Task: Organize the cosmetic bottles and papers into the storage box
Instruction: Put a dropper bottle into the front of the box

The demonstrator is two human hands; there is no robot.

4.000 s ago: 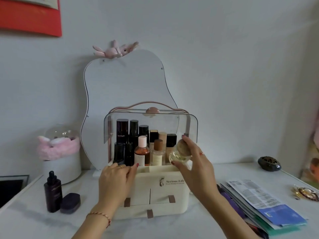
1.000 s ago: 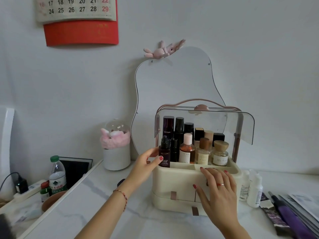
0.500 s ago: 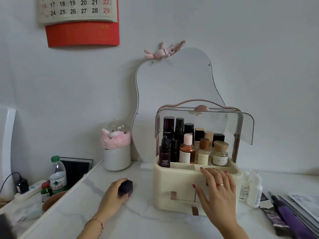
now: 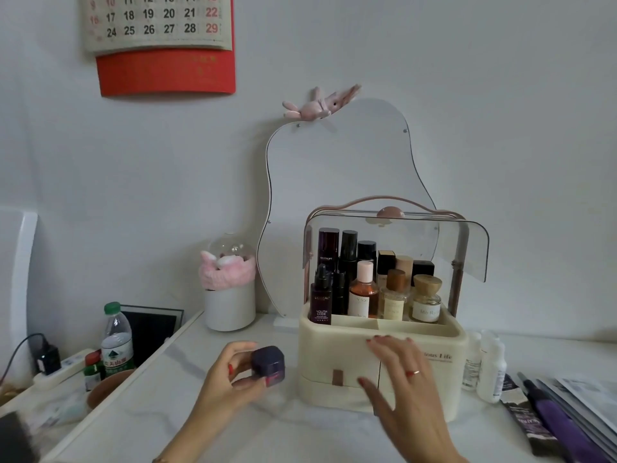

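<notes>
A cream storage box [image 4: 337, 349] with a raised clear lid [image 4: 467, 248] stands on the white table. Several cosmetic bottles [image 4: 364, 289] stand upright in its top tray, a dark dropper bottle [image 4: 321, 300] at the front left. My left hand [image 4: 230, 379] grips a small dark purple jar [image 4: 268, 365], lifted just left of the box. My right hand [image 4: 400, 385] lies flat with spread fingers against the box's front, over the drawers. Two white bottles [image 4: 489, 365] stand right of the box. Papers [image 4: 587, 399] and purple tubes [image 4: 554, 416] lie at the far right.
A curved mirror [image 4: 337, 182] leans on the wall behind the box. A white cup with a pink headband [image 4: 228, 289] stands to the left. Lower left holds a water bottle [image 4: 116, 339], a small bottle, a bowl and a power strip. A calendar [image 4: 157, 38] hangs above.
My left hand set the dropper bottle into the box, dropped to the table, closed on the purple jar and has now lifted it toward the box. My right hand stays on the box front.
</notes>
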